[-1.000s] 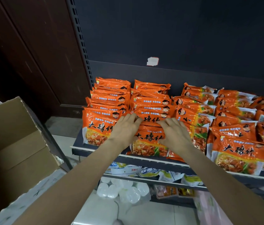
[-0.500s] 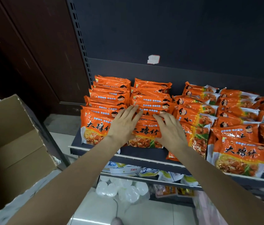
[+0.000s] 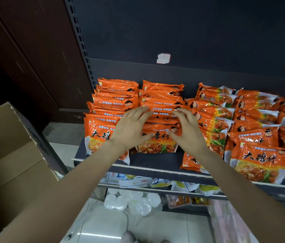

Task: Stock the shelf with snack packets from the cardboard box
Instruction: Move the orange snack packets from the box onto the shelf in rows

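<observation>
Orange snack packets lie in overlapping rows on the dark shelf (image 3: 155, 159). My left hand (image 3: 129, 128) and my right hand (image 3: 188, 131) rest with spread, fairly straight fingers on the second row from the left. Between the two hands shows the front packet (image 3: 157, 144) of that row, set back from the shelf's front edge. The leftmost row (image 3: 99, 135) and the rows on the right (image 3: 257, 160) reach closer to the edge. The open cardboard box (image 3: 10, 146) stands at the left; its inside is not visible.
A slotted shelf upright (image 3: 82, 50) and a dark back panel with a torn white sticker (image 3: 163, 58) rise behind the packets. Lower shelves hold white and yellow packets (image 3: 138, 180). White plastic tubs (image 3: 131, 202) sit on the tiled floor below.
Both hands have slid the middle row of packets back toward the rear of the shelf, leaving bare shelf in front of it. The fingers have spread wider.
</observation>
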The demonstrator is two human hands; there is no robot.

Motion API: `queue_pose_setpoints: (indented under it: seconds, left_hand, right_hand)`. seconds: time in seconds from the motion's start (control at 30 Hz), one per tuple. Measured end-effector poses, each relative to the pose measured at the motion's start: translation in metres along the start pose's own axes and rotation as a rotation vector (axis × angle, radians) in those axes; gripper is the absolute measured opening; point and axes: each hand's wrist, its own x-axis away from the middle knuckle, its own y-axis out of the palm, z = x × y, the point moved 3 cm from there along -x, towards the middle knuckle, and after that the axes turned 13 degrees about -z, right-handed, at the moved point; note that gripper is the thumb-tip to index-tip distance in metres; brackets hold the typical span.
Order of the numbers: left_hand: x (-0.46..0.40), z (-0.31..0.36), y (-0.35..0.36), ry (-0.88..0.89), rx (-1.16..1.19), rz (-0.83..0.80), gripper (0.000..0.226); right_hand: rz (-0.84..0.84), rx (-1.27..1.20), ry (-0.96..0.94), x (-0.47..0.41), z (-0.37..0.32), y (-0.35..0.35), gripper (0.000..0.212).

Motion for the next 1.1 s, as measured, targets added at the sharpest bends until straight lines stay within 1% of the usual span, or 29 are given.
queue_pose_setpoints:
  seconds: [0.07, 0.17, 0.27, 0.37, 0.47, 0.5, 0.57, 0.63, 0.7, 0.73, 0.8, 0.9, 1.0, 1.1]
  left_hand:
    - [-0.005, -0.001, -0.011, -0.003, 0.092, 0.042, 0.060]
    - [-0.021, -0.004, -0.020, -0.037, 0.154, 0.094, 0.049]
    - [-0.048, -0.005, -0.021, -0.072, 0.111, 0.021, 0.050]
    - [-0.073, -0.008, -0.019, -0.117, 0.046, -0.087, 0.054]
    - [-0.081, -0.013, -0.015, -0.163, 0.049, -0.189, 0.053]
    - [-0.082, -0.015, -0.015, -0.170, 0.055, -0.186, 0.051]
    - [-0.085, -0.020, -0.017, -0.179, 0.048, -0.116, 0.047]
    - [-0.092, -0.024, -0.022, -0.193, 0.052, -0.056, 0.045]
    - [-0.104, -0.026, -0.024, -0.192, 0.044, -0.069, 0.046]
    - [-0.110, -0.027, -0.025, -0.185, 0.022, -0.092, 0.047]
    - [-0.122, -0.027, -0.023, -0.180, -0.012, -0.143, 0.050]
    - [-0.133, -0.032, -0.020, -0.212, -0.066, -0.211, 0.051]
    - [-0.137, -0.038, -0.022, -0.241, -0.174, -0.224, 0.049]
    - [-0.136, -0.042, -0.024, -0.291, -0.176, -0.220, 0.049]
  right_hand:
    - [0.033, -0.138, 0.042, -0.006, 0.006, -0.012, 0.060]
    - [0.041, -0.168, 0.135, -0.025, 0.018, -0.023, 0.059]
    - [-0.061, -0.113, 0.229, -0.052, 0.028, -0.025, 0.064]
    - [-0.172, -0.027, 0.256, -0.075, 0.027, -0.024, 0.064]
    - [-0.252, -0.005, 0.216, -0.084, 0.021, -0.020, 0.062]
    - [-0.269, -0.016, 0.190, -0.084, 0.021, -0.020, 0.062]
    - [-0.280, -0.013, 0.126, -0.085, 0.025, -0.025, 0.058]
    - [-0.211, 0.006, 0.070, -0.090, 0.033, -0.040, 0.051]
    - [-0.108, 0.046, 0.054, -0.100, 0.039, -0.056, 0.048]
    - [-0.088, 0.079, 0.057, -0.106, 0.041, -0.061, 0.049]
    - [-0.128, 0.131, 0.084, -0.118, 0.043, -0.061, 0.055]
    - [-0.217, 0.093, 0.112, -0.131, 0.041, -0.049, 0.057]
    - [-0.221, 0.051, 0.056, -0.139, 0.036, -0.043, 0.057]
    - [-0.250, 0.046, -0.009, -0.146, 0.031, -0.040, 0.055]
